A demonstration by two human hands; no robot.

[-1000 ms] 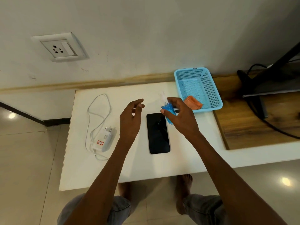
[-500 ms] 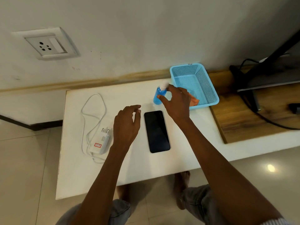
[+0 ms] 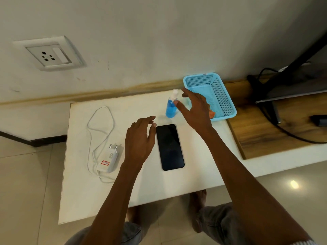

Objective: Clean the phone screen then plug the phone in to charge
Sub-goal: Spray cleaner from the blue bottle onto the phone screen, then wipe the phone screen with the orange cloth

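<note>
Cleaning step, between spray and wipe. The phone (image 3: 170,147) lies face up on the tabletop (image 3: 159,183). Behind the phone stands the spray bottle (image 3: 171,106); my right hand (image 3: 194,110) hovers just right of it, fingers spread, holding nothing. My left hand (image 3: 139,138) hangs just left of the phone, fingers loosely curved, empty. Right of the phone, the basket (image 3: 224,98) holds an orange cloth (image 3: 212,113): I judge my next move is to fetch it. Charger (image 3: 109,159) waits left of the phone.

There is one view only, from the person's head. It looks forward and steeply down at the white table (image 3: 85,191), from near, facing the wall (image 3: 159,32).
</note>
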